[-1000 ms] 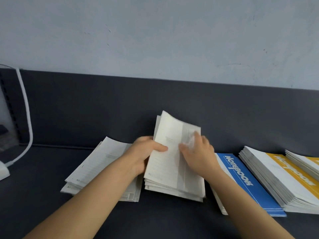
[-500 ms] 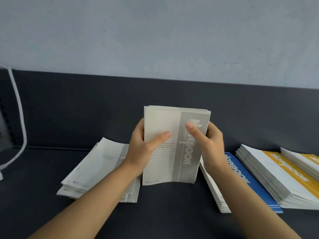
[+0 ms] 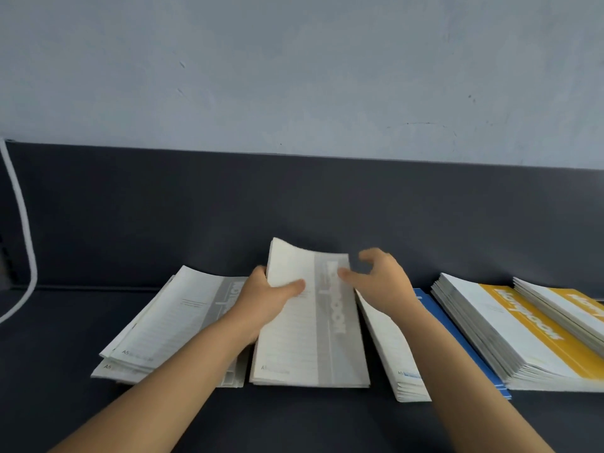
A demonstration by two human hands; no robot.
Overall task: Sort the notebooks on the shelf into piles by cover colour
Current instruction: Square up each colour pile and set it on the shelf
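Dark grey shelf (image 3: 163, 420) runs under your arms, with a dark back panel (image 3: 327, 197) and a pale blue-grey wall (image 3: 294, 76) behind it. Covers carry a big vertical word that reads "notebook" on the yellow pile (image 3: 510, 335). It is smeared on the grey stack (image 3: 307, 348) in front of you. "A5" shows at the near corner of the grey pile (image 3: 170, 325) to the left.

That grey stack lies on the shelf between the grey pile and the blue pile (image 3: 392, 354), its far end lifted. Your left hand (image 3: 264, 305) grips its far left edge, thumb across the cover. Your right hand (image 3: 382, 282) holds nothing, its fingers loosely curled above the stack's far right corner. Whether the thumb tip touches the cover cannot be told.

Your right forearm hides much of the blue pile, and its lettering is out of sight. A second yellow pile (image 3: 568, 308) is cut off at the right edge. A white cable (image 3: 26, 240) curves down at the far left, both ends out of view.
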